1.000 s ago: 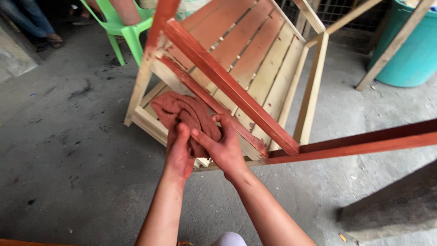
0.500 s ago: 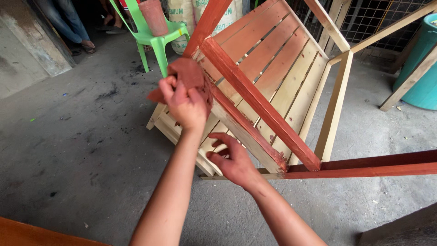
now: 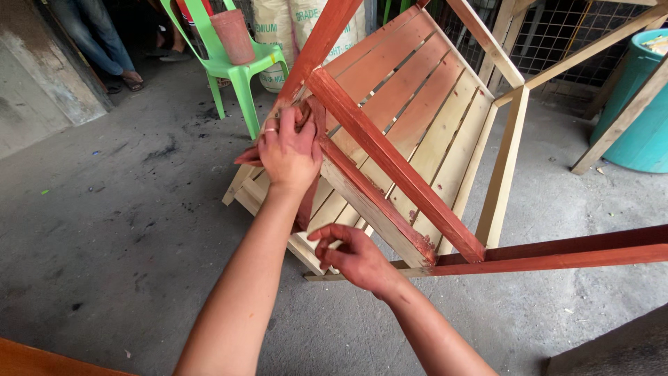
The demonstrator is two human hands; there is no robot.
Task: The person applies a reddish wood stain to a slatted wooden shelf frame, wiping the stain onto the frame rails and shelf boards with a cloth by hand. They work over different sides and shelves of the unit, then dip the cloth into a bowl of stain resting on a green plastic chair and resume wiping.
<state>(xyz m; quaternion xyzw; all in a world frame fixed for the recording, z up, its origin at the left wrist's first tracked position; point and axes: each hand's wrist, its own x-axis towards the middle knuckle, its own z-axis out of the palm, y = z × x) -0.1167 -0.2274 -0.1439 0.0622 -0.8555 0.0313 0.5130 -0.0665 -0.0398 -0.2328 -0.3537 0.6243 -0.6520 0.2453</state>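
- Rag (image 3: pixel 312 118): soft, limp cloth soaked reddish-brown, pressed against a stained rail at the upper left corner of the wooden frame. Judged light and pliable; it likely conforms to edges when bunched, and is probably damp and slippery with stain. Best taken in a wad under the palm rather than by a loose end.
- Left hand (image 3: pixel 289 150): fingers curled and clenched over the rag, bearing it onto the rail. A ring shows on one finger.
- Right hand (image 3: pixel 355 257): stained red, fingers bent around the lower rail's pale edge, bracing it; it holds no cloth.
- Wooden frame (image 3: pixel 417 132): slatted chair or bench tipped on its side on the floor; some rails stained red, other slats and legs bare pale wood. Judged stiff and fairly heavy; wet surfaces may mark on contact, so grip on bare wood.
- Concrete floor (image 3: pixel 104 230): grey, dirty.
- Green plastic chair (image 3: pixel 233 66): behind the frame, carrying a reddish pot (image 3: pixel 233 35).
- Teal drum (image 3: pixel 643 111): far right.
- Another person's legs (image 3: pixel 97 42): top left, well apart.
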